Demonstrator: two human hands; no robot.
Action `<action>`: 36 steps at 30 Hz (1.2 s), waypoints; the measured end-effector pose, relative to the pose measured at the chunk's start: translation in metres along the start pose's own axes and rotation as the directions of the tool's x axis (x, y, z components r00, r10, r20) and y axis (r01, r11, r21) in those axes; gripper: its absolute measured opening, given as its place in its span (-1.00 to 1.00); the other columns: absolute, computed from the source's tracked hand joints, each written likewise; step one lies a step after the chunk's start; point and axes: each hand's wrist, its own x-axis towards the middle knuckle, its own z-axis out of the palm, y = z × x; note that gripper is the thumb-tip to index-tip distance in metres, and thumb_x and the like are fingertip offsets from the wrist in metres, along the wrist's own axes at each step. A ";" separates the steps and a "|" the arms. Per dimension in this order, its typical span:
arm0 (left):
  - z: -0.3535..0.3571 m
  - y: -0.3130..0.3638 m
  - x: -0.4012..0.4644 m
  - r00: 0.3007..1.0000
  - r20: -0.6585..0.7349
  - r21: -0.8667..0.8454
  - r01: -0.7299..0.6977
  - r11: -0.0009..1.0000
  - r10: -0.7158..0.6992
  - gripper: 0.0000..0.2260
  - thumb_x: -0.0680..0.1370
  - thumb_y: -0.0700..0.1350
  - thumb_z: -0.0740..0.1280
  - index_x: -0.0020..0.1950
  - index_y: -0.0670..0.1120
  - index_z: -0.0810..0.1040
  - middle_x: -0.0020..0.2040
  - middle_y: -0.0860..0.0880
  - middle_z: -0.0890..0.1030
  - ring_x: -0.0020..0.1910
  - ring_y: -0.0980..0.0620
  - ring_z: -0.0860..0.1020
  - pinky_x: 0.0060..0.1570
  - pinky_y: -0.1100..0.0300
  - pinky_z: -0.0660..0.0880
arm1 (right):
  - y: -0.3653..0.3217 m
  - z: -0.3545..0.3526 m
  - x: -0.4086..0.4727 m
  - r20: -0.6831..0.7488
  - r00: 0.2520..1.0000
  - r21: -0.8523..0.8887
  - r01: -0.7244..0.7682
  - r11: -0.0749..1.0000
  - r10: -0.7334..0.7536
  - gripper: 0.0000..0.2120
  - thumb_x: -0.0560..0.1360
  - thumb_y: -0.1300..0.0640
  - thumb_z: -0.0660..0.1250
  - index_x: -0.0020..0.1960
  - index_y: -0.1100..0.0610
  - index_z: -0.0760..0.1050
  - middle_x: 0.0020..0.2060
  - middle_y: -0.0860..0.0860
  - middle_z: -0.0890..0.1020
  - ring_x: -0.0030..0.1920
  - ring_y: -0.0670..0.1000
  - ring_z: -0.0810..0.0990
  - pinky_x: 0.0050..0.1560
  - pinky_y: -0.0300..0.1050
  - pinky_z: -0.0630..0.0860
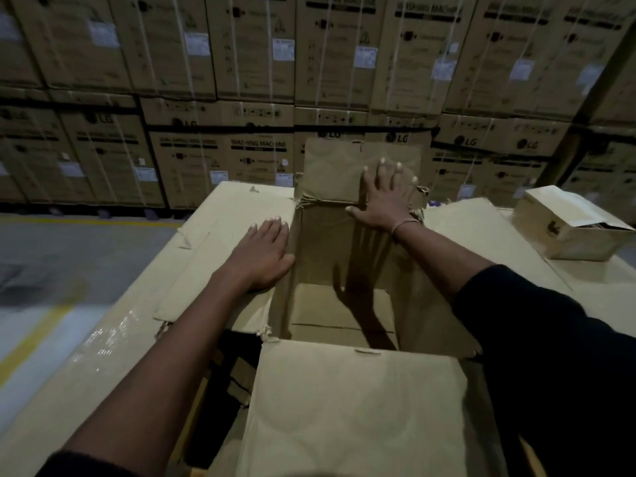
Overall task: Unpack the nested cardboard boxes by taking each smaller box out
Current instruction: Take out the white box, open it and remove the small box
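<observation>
A large brown cardboard box [344,235] stands open in front of me, its four flaps spread out. Deep inside I see only a flat cardboard floor [340,315] with the shadow of a hand on it. My left hand [263,256] lies flat, fingers apart, on the left flap [220,242]. My right hand [387,197] presses flat with spread fingers against the far flap [330,170], which stands upright. The near flap [354,407] hangs toward me. A smaller pale cardboard box [564,225] lies on its side at the right, apart from both hands.
The big box rests on a broad cardboard-covered surface [103,356] with shiny tape on its left part. A wall of stacked washing-machine cartons [241,80] rises behind. Grey floor with yellow lines [51,263] lies to the left.
</observation>
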 end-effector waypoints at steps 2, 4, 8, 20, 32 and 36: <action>0.005 -0.002 -0.001 1.000 -0.025 0.006 0.008 1.000 -0.008 -0.39 0.72 0.09 -0.04 0.68 -0.12 -0.17 0.67 -0.12 -0.17 0.65 -0.02 -0.18 0.61 0.00 -0.19 | 0.011 0.022 0.018 0.140 0.990 0.032 -0.036 0.999 0.031 0.10 0.39 -0.59 0.22 0.67 -0.18 -0.27 0.66 0.04 -0.30 0.61 0.34 -0.34 0.46 0.60 -0.21; 0.008 -0.002 0.000 0.999 -0.032 0.017 0.020 1.000 -0.020 -0.39 0.71 0.10 -0.04 0.68 -0.10 -0.18 0.67 -0.10 -0.18 0.65 -0.01 -0.19 0.60 -0.01 -0.20 | 0.018 0.041 0.026 0.234 0.970 0.042 -0.071 0.997 0.059 0.20 0.31 -0.59 0.34 0.66 -0.21 -0.28 0.67 0.01 -0.27 0.62 0.34 -0.31 0.45 0.63 -0.21; 0.010 -0.001 0.002 0.999 -0.043 0.025 0.027 0.999 -0.026 -0.39 0.71 0.11 -0.05 0.68 -0.08 -0.19 0.67 -0.07 -0.19 0.65 0.01 -0.20 0.60 -0.04 -0.23 | 0.024 0.040 0.036 0.257 0.966 0.053 -0.054 0.997 0.039 0.24 0.28 -0.51 0.45 0.66 -0.23 -0.27 0.67 -0.01 -0.25 0.63 0.33 -0.27 0.46 0.61 -0.21; 0.001 0.005 -0.009 0.999 -0.037 0.007 0.031 1.000 -0.030 -0.39 0.71 0.14 -0.03 0.68 -0.08 -0.12 0.68 -0.08 -0.12 0.65 -0.02 -0.13 0.60 -0.12 -0.17 | 0.045 0.010 -0.059 0.295 0.955 -0.079 -0.018 0.997 0.040 0.13 0.43 -0.47 0.36 0.68 -0.11 -0.26 0.66 0.07 -0.29 0.63 0.29 -0.29 0.51 0.49 -0.26; -0.013 0.031 -0.037 0.998 0.004 -0.019 0.056 0.998 -0.056 -0.39 0.70 0.23 -0.02 0.69 -0.02 -0.01 0.68 -0.08 -0.06 0.65 -0.12 -0.10 0.56 -0.26 -0.15 | 0.100 -0.030 -0.223 0.137 0.978 -0.230 -0.123 0.965 0.157 -0.12 0.53 -0.54 -0.11 0.69 -0.08 -0.01 0.69 0.09 -0.06 0.66 0.23 -0.16 0.51 0.48 -0.28; -0.026 0.062 -0.056 0.994 0.062 -0.135 0.097 0.986 -0.089 -0.35 0.68 0.27 0.03 0.69 0.00 -0.03 0.68 -0.09 -0.06 0.65 -0.16 -0.11 0.54 -0.28 -0.19 | 0.110 -0.039 -0.249 0.124 0.979 -0.236 -0.132 0.963 0.165 -0.14 0.53 -0.53 -0.20 0.69 -0.10 0.01 0.69 0.09 -0.04 0.67 0.23 -0.13 0.51 0.49 -0.26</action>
